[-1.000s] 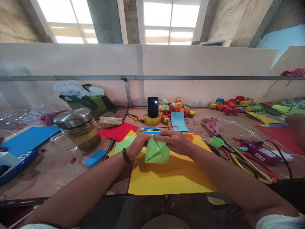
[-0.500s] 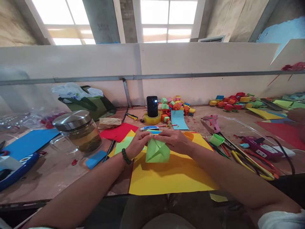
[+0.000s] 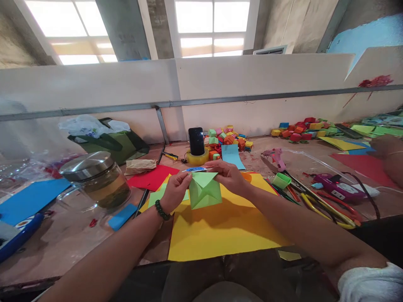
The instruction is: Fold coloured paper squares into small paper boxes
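A folded light-green paper (image 3: 205, 192) with crossing creases hangs between my hands, above a large yellow sheet (image 3: 226, 233). My left hand (image 3: 175, 187) pinches its upper left corner, a dark bead bracelet at the wrist. On the other side, my right hand (image 3: 232, 176) grips the upper right edge, fingers curled behind the paper. A triangular flap points downward at the top of the paper. Just behind my fingers lies a blue and white tube (image 3: 194, 169). More light-green paper (image 3: 155, 197) lies left of my left wrist.
A glass mug of tea (image 3: 108, 191) stands at left near a blue sheet (image 3: 31, 197). A phone (image 3: 196, 141) leans on a tape roll (image 3: 197, 157), beside heaped paper cubes (image 3: 229, 138). At right are a pink glue gun (image 3: 278, 159), scissors (image 3: 327, 214) and another person's hand (image 3: 387, 155).
My hands have moved slightly apart along the paper's top edge. A triangular flap now shows folded down at the top. The whole view has shifted a little.
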### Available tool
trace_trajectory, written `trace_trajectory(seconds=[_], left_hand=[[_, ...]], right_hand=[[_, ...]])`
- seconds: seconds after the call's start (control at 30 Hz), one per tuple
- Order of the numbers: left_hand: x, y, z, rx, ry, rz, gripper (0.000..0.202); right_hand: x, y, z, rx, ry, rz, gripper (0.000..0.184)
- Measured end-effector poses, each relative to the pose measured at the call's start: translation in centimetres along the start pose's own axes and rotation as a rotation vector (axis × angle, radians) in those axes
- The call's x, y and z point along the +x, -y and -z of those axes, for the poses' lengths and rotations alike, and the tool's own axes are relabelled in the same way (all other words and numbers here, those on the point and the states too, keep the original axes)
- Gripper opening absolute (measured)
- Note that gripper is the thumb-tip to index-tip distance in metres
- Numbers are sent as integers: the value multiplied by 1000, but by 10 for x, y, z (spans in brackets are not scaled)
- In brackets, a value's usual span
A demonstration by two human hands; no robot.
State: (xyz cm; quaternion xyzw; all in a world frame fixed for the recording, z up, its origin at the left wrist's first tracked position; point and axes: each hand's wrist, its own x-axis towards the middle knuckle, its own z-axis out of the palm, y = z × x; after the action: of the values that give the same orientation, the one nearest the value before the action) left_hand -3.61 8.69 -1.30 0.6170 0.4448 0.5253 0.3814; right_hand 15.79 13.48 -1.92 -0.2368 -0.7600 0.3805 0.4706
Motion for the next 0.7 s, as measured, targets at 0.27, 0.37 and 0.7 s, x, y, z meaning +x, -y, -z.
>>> trace_trajectory(seconds=[0.27,0.37,0.7], left_hand=[[-1,3,0,44,-52,-50,31],[1,8,0,58,-69,-28,33],[0,15,-4,109,-57,-61,32]], right_hand=[[11,1,5,432,-65,-489,18],[12,5,7,482,-30,-548,18],[7,6,-3,201,-88,-308,37]])
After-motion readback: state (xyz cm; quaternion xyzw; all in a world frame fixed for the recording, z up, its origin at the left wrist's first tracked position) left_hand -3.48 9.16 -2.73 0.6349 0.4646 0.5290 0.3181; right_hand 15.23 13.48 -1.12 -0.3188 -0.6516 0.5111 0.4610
